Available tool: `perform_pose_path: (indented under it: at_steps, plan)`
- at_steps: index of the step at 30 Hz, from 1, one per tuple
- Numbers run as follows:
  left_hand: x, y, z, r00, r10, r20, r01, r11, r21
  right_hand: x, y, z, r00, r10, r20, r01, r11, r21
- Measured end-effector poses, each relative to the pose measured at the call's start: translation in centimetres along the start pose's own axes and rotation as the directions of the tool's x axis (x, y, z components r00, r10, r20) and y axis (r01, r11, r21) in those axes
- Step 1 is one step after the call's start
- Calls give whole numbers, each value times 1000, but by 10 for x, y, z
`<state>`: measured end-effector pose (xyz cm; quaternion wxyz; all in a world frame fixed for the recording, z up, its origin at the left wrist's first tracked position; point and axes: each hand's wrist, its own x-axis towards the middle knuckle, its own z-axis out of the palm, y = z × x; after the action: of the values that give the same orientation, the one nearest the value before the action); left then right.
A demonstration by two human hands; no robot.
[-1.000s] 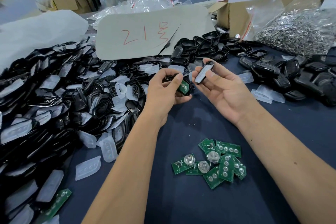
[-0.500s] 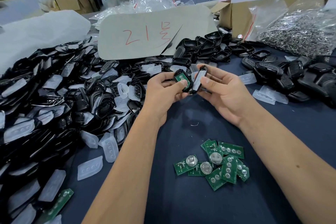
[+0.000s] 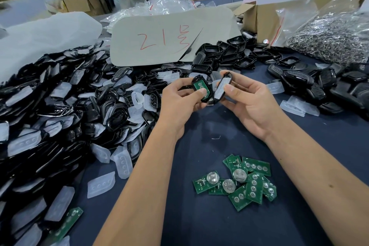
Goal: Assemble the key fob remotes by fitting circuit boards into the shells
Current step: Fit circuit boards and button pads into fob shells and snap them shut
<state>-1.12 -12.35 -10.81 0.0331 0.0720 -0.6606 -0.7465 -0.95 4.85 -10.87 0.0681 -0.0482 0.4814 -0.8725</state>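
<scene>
My left hand [image 3: 179, 102] grips a black shell half [image 3: 196, 81] with a green circuit board [image 3: 199, 87] seated inside it, thumb pressing on the board. My right hand [image 3: 247, 102] pinches a second black shell half with a clear rubber button pad [image 3: 221, 88] in it. The two halves are tilted toward each other like an open book, their lower edges touching above the dark blue table [image 3: 199, 225]. Several loose green circuit boards [image 3: 237, 181] with coin cells lie in a small heap near the front.
A large heap of black shells and clear button pads [image 3: 60, 110] fills the left. More empty shells [image 3: 229, 54] and finished black fobs [image 3: 323, 86] lie at the back and right. A labelled card [image 3: 171, 40], a cardboard box [image 3: 259, 18] and a bag of metal rings [image 3: 331, 38] stand behind.
My hands have come together: the two shell halves, held apart a second ago, now meet at their lower edges. The shell with the board has turned up to face me.
</scene>
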Motion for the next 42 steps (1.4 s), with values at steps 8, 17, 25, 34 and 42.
perform_pose_path:
  at_steps: [8,17,25,34,42]
  plan:
    - [0,-3,-1,999,41,21,-42,998,49,-1,1,1,1000,-3,-6,3,1000,-19]
    - [2,-9,1,998,58,-34,-54,992,117,-1,4,2,997,-60,-53,53,991,-127]
    - [2,-8,1,998,30,-57,-26,998,57,-1,2,-1,997,-58,-44,52,991,-127]
    - [-3,-7,3,992,100,-73,-92,990,108,1,7,-3,992,-98,-75,82,978,-192]
    - [-13,-7,15,941,338,-20,-321,912,256,4,13,-5,972,-165,-167,107,944,-311]
